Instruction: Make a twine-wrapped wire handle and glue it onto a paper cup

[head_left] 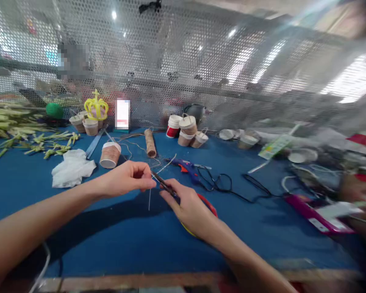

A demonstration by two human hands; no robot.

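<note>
My left hand (131,179) is closed in a pinch on a thin wire, above the blue table. One pale end of the wire (149,200) hangs below the fingertips. A thin silvery strand (168,163) slants up to the right behind the hands; whether it is the same piece I cannot tell. Wrapped around pliers (167,187) with dark jaws and red and yellow handles, my right hand (190,207) brings the jaw tips close to the left fingertips. A blue glue gun (190,171) lies just beyond my right hand.
A twine-wrapped tube (150,143), a wrapped cup (110,154) and white tissue (72,169) lie behind my left hand. Cups (187,126) stand along the mesh panel (171,49). Plant stalks (15,122) lie left. The glue gun's black cord (240,196) runs right towards a magenta object (314,215).
</note>
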